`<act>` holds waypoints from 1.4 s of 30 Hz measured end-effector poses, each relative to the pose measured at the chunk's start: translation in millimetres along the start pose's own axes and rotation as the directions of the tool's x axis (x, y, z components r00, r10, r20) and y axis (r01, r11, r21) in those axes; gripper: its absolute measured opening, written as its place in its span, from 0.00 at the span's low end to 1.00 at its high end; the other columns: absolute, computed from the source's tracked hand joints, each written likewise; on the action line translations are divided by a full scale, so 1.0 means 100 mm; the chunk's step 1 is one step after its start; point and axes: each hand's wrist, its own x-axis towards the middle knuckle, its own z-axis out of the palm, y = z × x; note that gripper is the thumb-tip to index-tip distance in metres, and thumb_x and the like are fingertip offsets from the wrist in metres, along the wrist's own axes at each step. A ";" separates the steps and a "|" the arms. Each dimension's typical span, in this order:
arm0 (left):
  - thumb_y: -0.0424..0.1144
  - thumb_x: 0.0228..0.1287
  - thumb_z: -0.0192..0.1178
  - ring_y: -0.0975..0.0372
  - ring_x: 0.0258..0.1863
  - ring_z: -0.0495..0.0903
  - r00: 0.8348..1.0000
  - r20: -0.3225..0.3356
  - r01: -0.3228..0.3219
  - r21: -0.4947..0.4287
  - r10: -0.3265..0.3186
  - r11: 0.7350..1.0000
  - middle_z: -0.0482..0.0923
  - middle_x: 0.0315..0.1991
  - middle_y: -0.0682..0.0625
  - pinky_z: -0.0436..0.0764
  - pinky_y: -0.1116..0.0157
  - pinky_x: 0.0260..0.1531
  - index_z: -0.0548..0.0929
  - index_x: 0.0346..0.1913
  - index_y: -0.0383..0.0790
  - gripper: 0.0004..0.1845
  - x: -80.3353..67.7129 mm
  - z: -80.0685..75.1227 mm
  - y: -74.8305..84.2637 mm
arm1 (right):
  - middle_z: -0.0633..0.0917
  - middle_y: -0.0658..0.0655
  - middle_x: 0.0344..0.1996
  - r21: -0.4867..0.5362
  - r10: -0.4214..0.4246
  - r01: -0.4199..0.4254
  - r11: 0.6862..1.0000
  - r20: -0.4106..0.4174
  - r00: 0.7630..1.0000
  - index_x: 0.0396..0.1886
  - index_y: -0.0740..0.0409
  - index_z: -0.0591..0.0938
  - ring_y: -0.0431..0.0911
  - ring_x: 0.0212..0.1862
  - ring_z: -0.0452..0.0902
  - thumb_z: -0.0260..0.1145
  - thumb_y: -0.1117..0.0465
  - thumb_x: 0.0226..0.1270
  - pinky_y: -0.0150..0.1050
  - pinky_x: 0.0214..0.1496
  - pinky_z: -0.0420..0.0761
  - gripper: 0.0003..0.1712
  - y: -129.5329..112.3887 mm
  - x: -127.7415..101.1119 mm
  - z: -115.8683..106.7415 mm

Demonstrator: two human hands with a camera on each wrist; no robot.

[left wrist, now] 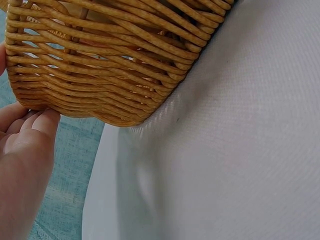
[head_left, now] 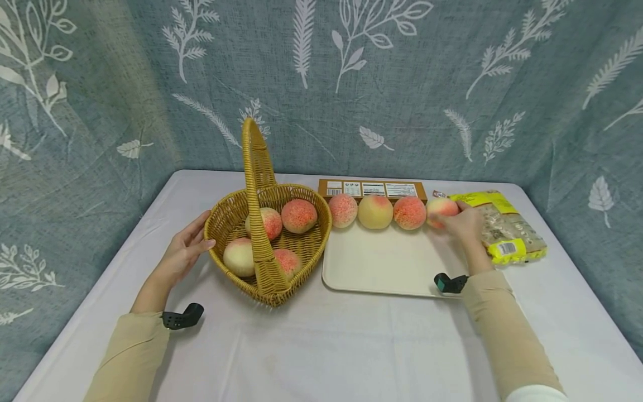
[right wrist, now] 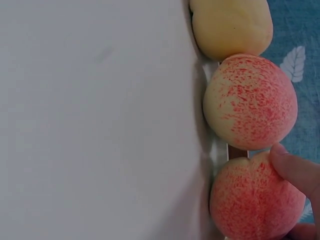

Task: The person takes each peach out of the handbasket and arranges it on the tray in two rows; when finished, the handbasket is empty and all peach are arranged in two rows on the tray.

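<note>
The right hand (head_left: 464, 224) curls its fingers (right wrist: 295, 170) round the rightmost peach (head_left: 441, 210), the fingertips pressed onto its speckled red skin; in the right wrist view one fingertip lies on the fruit's upper side and another shows at its lower edge. That peach sits at the far right corner of the cream tray (head_left: 387, 268), directly under the fingers. Just to the left of the fingers, touching the held fruit, is a red-speckled peach (head_left: 409, 213); beyond it come a pale yellow peach (head_left: 375, 211) and another red peach (head_left: 343, 210), the four forming a row along the tray's far edge. Behind the row lies a flat brown carton (head_left: 372, 188) with white labels. To the right of the fingers, close to the knuckles, lies a yellow-edged bag of nuts (head_left: 504, 226).

The left hand (head_left: 183, 254) has its fingers (left wrist: 35, 122) relaxed and loosely together, their tips resting against the outer wall of the wicker basket (head_left: 231, 215) low on its left side, gripping nothing. Past the fingertips, inside the basket, lie four peaches (head_left: 298, 215) around the tall handle (head_left: 256, 184). The basket stands just left of the tray, both on a white tablecloth (head_left: 326, 346), with a leaf-print blue curtain (head_left: 402, 84) behind.
</note>
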 end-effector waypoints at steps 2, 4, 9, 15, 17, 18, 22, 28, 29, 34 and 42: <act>0.21 0.67 0.48 0.47 0.75 0.36 1.000 0.000 0.000 0.001 0.000 1.000 0.30 0.76 0.34 0.59 0.74 0.67 0.37 0.75 0.27 0.40 0.00 0.00 0.00 | 0.68 0.73 0.66 0.007 0.004 -0.004 1.000 0.012 1.000 0.70 0.74 0.63 0.66 0.68 0.59 0.72 0.51 0.57 0.53 0.71 0.60 0.48 0.00 0.00 0.00; 0.22 0.67 0.48 0.48 0.76 0.37 1.000 0.002 -0.001 0.007 0.001 1.000 0.30 0.76 0.34 0.59 0.74 0.66 0.37 0.75 0.27 0.40 0.00 0.01 0.01 | 0.66 0.74 0.66 0.009 0.010 -0.010 1.000 0.027 1.000 0.71 0.74 0.61 0.66 0.69 0.58 0.72 0.51 0.58 0.53 0.71 0.60 0.50 0.00 -0.01 0.00; 0.22 0.68 0.48 0.48 0.76 0.37 1.000 0.009 -0.016 0.016 0.016 1.000 0.31 0.76 0.33 0.60 0.77 0.65 0.37 0.75 0.26 0.40 0.01 0.02 0.01 | 0.65 0.75 0.67 0.007 0.004 -0.005 1.000 0.049 0.999 0.71 0.74 0.60 0.67 0.69 0.58 0.73 0.51 0.58 0.55 0.71 0.60 0.51 0.02 -0.01 0.00; 0.22 0.67 0.49 0.47 0.75 0.36 1.000 0.007 -0.015 0.005 0.015 1.000 0.30 0.76 0.33 0.59 0.75 0.66 0.37 0.75 0.26 0.41 0.00 0.02 0.01 | 0.65 0.74 0.67 0.011 0.023 -0.024 1.000 0.071 0.997 0.72 0.74 0.58 0.67 0.69 0.57 0.72 0.50 0.58 0.55 0.71 0.60 0.52 0.02 -0.01 -0.02; 0.22 0.68 0.49 0.47 0.75 0.36 1.000 0.008 -0.014 0.007 0.014 1.000 0.30 0.76 0.33 0.59 0.75 0.66 0.37 0.75 0.26 0.41 0.00 0.01 0.01 | 0.64 0.74 0.68 0.021 0.024 -0.026 0.999 0.089 0.996 0.72 0.74 0.58 0.67 0.69 0.57 0.71 0.51 0.58 0.55 0.71 0.61 0.51 0.03 0.00 -0.03; 0.22 0.68 0.49 0.47 0.75 0.36 1.000 0.008 -0.013 0.008 0.013 1.000 0.30 0.76 0.33 0.59 0.76 0.66 0.37 0.75 0.26 0.41 0.01 0.01 0.01 | 0.64 0.74 0.68 0.018 0.022 -0.024 1.000 0.099 0.995 0.72 0.74 0.58 0.67 0.69 0.57 0.71 0.51 0.58 0.56 0.70 0.61 0.51 0.02 0.00 -0.04; 0.22 0.68 0.49 0.48 0.75 0.37 1.000 0.008 -0.008 0.012 0.008 1.000 0.30 0.76 0.33 0.60 0.76 0.65 0.37 0.75 0.27 0.40 0.01 0.01 0.01 | 0.65 0.75 0.67 -0.015 0.006 -0.004 1.000 0.127 0.992 0.71 0.74 0.60 0.68 0.67 0.59 0.71 0.50 0.58 0.57 0.68 0.63 0.51 0.02 0.00 -0.06; 0.22 0.68 0.49 0.48 0.75 0.36 1.000 0.009 -0.010 0.003 0.010 1.000 0.30 0.76 0.33 0.59 0.75 0.66 0.37 0.75 0.27 0.41 0.00 0.00 0.00 | 0.68 0.74 0.65 -0.048 -0.014 0.019 0.999 0.097 0.995 0.70 0.74 0.63 0.68 0.66 0.61 0.72 0.51 0.56 0.57 0.68 0.64 0.49 0.02 0.00 -0.06; 0.22 0.68 0.49 0.48 0.75 0.36 1.000 0.009 -0.009 0.005 0.009 1.000 0.30 0.76 0.33 0.60 0.76 0.65 0.37 0.75 0.27 0.41 0.01 0.00 0.00 | 0.68 0.74 0.65 -0.044 -0.015 0.019 0.999 0.086 0.996 0.70 0.73 0.64 0.68 0.66 0.61 0.73 0.51 0.56 0.57 0.68 0.64 0.49 0.02 0.00 -0.06; 0.22 0.68 0.49 0.48 0.75 0.36 1.000 0.008 -0.004 0.010 0.003 1.000 0.30 0.76 0.33 0.59 0.75 0.66 0.37 0.75 0.27 0.41 0.00 0.00 0.00 | 0.71 0.73 0.63 -0.019 -0.011 0.011 1.000 0.030 0.999 0.69 0.72 0.66 0.66 0.65 0.63 0.74 0.53 0.54 0.56 0.68 0.64 0.47 0.02 0.00 -0.01; 0.23 0.68 0.49 0.48 0.75 0.36 1.000 0.006 -0.004 0.011 0.004 1.000 0.30 0.76 0.33 0.60 0.76 0.65 0.37 0.75 0.27 0.41 -0.01 0.00 0.00 | 0.70 0.74 0.64 0.000 -0.044 0.044 0.999 0.042 0.998 0.70 0.72 0.65 0.66 0.65 0.63 0.74 0.53 0.55 0.56 0.67 0.65 0.48 0.02 -0.02 -0.02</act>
